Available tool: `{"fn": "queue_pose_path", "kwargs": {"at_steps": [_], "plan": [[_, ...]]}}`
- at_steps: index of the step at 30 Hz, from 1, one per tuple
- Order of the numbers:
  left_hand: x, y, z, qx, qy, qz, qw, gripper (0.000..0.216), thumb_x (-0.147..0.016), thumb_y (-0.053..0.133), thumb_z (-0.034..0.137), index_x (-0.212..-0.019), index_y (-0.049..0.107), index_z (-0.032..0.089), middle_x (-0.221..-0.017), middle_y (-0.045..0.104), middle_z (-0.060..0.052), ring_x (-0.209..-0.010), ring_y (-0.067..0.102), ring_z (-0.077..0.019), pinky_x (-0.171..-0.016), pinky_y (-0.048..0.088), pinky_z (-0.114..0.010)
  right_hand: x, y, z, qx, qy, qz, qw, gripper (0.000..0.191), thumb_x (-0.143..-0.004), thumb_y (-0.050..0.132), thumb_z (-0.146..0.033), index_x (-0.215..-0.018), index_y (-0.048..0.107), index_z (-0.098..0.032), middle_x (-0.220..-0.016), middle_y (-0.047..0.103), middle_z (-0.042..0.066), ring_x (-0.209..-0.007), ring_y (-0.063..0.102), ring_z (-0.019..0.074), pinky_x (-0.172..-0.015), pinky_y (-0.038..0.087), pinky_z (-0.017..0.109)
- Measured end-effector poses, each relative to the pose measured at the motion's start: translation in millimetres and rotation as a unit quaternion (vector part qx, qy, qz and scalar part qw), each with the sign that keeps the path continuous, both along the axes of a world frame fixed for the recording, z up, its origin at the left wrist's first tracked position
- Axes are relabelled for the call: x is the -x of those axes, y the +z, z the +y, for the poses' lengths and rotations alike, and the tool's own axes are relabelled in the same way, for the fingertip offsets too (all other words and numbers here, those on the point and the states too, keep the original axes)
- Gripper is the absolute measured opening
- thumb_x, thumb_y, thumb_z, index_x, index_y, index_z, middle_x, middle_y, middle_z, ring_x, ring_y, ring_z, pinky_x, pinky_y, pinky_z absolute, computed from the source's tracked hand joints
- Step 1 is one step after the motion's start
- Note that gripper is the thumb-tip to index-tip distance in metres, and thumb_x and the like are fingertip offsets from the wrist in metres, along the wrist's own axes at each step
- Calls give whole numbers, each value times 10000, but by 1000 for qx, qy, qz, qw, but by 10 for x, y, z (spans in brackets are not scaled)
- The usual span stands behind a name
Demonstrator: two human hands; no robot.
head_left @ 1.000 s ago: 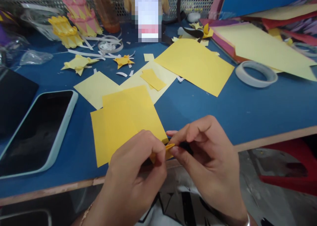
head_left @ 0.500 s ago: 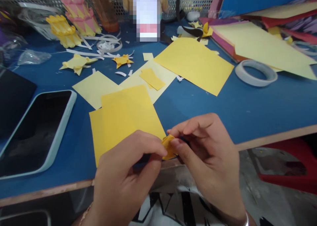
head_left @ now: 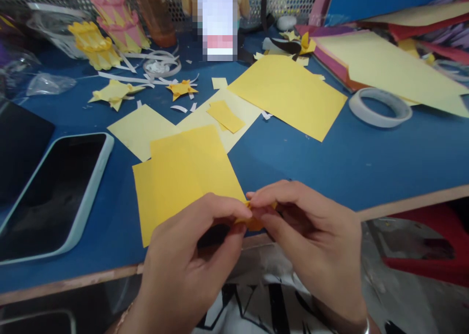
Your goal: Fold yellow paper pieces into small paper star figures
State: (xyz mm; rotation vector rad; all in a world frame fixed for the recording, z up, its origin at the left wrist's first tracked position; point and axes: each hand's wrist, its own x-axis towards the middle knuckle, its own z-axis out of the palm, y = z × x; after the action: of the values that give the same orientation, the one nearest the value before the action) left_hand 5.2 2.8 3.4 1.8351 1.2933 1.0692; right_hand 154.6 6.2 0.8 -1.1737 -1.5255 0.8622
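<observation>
A small folded piece of orange-yellow paper (head_left: 255, 223) is pinched between both hands at the table's front edge. My left hand (head_left: 200, 246) grips its left side between thumb and index finger. My right hand (head_left: 311, 241) closes thumb and fingers over its right side, so much of the piece is hidden. Just beyond the left hand lie overlapping yellow paper sheets (head_left: 183, 173). Pale yellow squares (head_left: 141, 129) and a small yellow strip (head_left: 226, 116) rest behind them.
A phone (head_left: 54, 197) lies at left. Paper stars (head_left: 115, 93) and white scraps are scattered behind the sheets. A tape roll (head_left: 381, 121) and large papers (head_left: 381, 60) lie at right. Tiered paper models (head_left: 93, 46) stand at back left. A red stool (head_left: 432, 265) is below.
The right fingers have bent lower and closed further over the folded paper. Both thumbs and index fingers have shifted slightly on it; the sheets on the table look unmoved.
</observation>
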Motion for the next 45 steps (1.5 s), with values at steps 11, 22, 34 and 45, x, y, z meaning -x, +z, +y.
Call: {"fn": "queue_pose_path", "kwargs": {"at_steps": [11,22,34,45], "plan": [[57,-2,1,12,-26,-18,999,284,-802,546,58,-909,603,315,-850,673,119,-748,637,-47,-681,527,-91,-48,53,17,76,40,72,994,212,-761,551,1,-718,634,-190,-676,657,-45,-620,609,64,-533,486,137],[79,22,22,-22,-41,3,999,183,-819,615,96,-802,622,278,-797,692,104,-718,637,-49,-648,505,-100,-23,98,62,92,57,104,989,210,-734,562,9,-700,659,-175,-671,674,-22,-609,638,70,-532,510,123],[8,37,-9,-18,71,-1,997,195,-805,624,108,-775,645,299,-765,687,152,-695,628,-17,-674,488,-50,-105,110,75,86,127,96,984,123,-789,658,-137,-883,677,-213,-846,702,-4,-765,649,106,-605,507,193],[-5,25,-47,-26,92,11,995,200,-801,624,111,-767,646,307,-751,693,164,-676,645,-20,-666,506,-63,-56,90,67,75,96,28,992,134,-782,615,-76,-846,645,-190,-773,669,-44,-672,612,60,-553,477,152]]}}
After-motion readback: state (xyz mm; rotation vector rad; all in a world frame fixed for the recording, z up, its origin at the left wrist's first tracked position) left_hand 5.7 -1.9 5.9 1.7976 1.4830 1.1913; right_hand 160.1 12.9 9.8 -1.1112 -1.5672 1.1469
